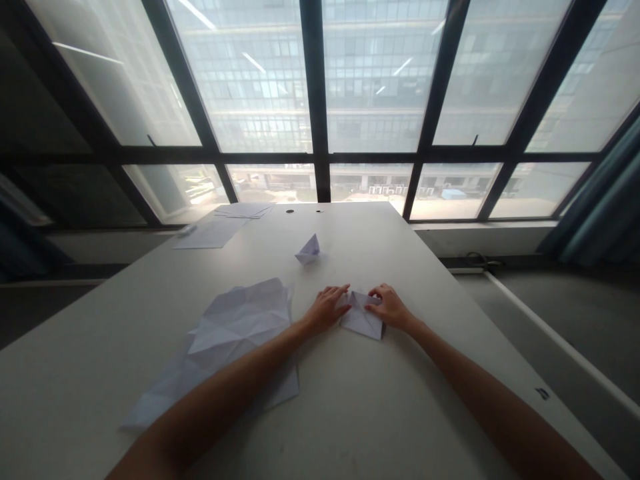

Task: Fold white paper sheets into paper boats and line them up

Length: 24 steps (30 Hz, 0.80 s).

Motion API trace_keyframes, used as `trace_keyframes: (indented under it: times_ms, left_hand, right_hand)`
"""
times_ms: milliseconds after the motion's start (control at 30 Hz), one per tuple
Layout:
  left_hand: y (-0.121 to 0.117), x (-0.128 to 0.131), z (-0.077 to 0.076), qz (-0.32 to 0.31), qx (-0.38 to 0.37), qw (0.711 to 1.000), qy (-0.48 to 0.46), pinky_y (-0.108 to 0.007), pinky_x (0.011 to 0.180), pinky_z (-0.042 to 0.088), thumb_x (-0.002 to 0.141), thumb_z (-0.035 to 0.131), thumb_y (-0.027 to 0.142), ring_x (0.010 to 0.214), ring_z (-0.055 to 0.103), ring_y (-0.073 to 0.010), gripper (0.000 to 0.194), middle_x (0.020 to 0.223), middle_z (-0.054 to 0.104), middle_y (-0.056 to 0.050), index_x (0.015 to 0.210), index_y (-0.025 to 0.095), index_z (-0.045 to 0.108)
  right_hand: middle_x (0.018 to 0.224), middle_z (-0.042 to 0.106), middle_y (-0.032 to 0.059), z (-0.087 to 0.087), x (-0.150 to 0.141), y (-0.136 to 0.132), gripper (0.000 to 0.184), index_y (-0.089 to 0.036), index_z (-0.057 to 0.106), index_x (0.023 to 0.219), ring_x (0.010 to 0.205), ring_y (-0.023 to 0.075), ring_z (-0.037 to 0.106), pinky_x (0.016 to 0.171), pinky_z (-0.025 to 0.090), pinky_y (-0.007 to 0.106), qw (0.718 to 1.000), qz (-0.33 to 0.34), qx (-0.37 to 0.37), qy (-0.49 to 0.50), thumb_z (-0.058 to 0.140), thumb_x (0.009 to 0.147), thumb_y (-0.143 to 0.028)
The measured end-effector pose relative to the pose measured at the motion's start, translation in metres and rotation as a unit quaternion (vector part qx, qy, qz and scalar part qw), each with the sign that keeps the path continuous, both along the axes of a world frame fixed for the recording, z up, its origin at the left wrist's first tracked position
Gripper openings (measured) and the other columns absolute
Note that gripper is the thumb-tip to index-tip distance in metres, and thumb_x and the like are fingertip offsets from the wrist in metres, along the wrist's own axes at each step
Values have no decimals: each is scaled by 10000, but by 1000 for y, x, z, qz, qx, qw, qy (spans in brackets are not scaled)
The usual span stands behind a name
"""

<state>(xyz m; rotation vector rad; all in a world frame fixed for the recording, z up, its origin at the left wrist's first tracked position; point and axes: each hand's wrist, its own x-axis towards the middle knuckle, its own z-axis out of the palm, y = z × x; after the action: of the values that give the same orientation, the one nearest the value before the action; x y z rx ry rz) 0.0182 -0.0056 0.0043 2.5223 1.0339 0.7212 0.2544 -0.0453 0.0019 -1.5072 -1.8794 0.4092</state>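
A small folded white paper [362, 324] with crease lines lies on the white table in front of me, between my two hands. My right hand [393, 309] pinches its upper right edge between thumb and curled fingers. On the other side, my left hand [326, 309] rests with fingers stretched forward and the thumb apart, its tips at the paper's left edge. Farther back stands a folded paper boat [309, 251], apart from both hands. Under and beside my left forearm are creased, unfolded paper sheets [240, 319].
Flat white sheets [210, 233] lie at the table's far left. The white table [400, 413] narrows toward large framed windows [370, 80]. A dark mark [542, 393] is near its right edge. A blue curtain [600, 207] hangs at the right.
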Motion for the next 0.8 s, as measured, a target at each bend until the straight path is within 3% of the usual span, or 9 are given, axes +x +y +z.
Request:
trace_keyframes:
  times_ms: [133, 233, 333, 433, 600, 700, 800]
  left_hand:
    - [6, 1, 2, 21, -73, 988, -134, -416, 1012, 419, 923, 562, 384, 1129, 588, -246, 499, 1177, 670, -90, 1386, 212, 490]
    - [9, -1, 8, 16, -184, 951, -247, -389, 917, 489, 894, 601, 459, 1039, 638, -241, 583, 1169, 664, -130, 1387, 176, 474]
    - [7, -1, 15, -31, -310, 895, -321, -381, 875, 509, 834, 683, 486, 987, 655, -241, 664, 1136, 667, -148, 1366, 144, 481]
    - [0, 1, 21, -88, -402, 835, -365, -371, 869, 510, 816, 723, 445, 975, 655, -240, 584, 1107, 675, -149, 1276, 128, 552]
    - [-12, 5, 27, -63, -477, 774, -411, -272, 754, 515, 806, 738, 403, 896, 650, -193, 515, 1067, 672, -119, 1231, 159, 580]
    - [-14, 6, 26, -41, -469, 795, -383, -267, 732, 518, 819, 712, 420, 886, 643, -181, 588, 1124, 641, -117, 1332, 198, 530]
    - [-13, 7, 24, 5, -353, 864, -359, -319, 810, 521, 774, 753, 418, 997, 621, -214, 737, 1291, 558, -125, 1425, 254, 452]
  right_hand:
    - [719, 575, -2, 3, 2, 3, 165, -185, 563, 745, 682, 164, 526, 630, 416, 279, 983, -4, -22, 185, 693, 703, -279]
    - [669, 582, -19, 8, -2, 1, 257, -195, 538, 741, 616, 150, 523, 560, 386, 263, 940, -13, -67, 335, 729, 688, -358]
    - [745, 655, 3, 11, -8, -4, 354, -197, 571, 813, 638, 161, 569, 586, 423, 277, 875, -10, -121, 469, 797, 639, -407]
    - [798, 685, 19, 14, -15, -8, 421, -201, 596, 836, 679, 172, 600, 634, 452, 294, 818, 19, -160, 553, 860, 576, -401]
    - [926, 700, 66, 18, -23, -17, 464, -183, 650, 949, 807, 205, 627, 737, 476, 326, 760, 108, -213, 605, 876, 598, -385]
    - [944, 697, 59, 19, -26, -20, 465, -190, 657, 979, 827, 204, 621, 753, 475, 329, 755, 119, -207, 611, 872, 612, -378]
    - [885, 687, 34, 18, -29, -20, 413, -200, 650, 926, 810, 189, 608, 756, 467, 321, 769, 105, -178, 605, 865, 622, -380]
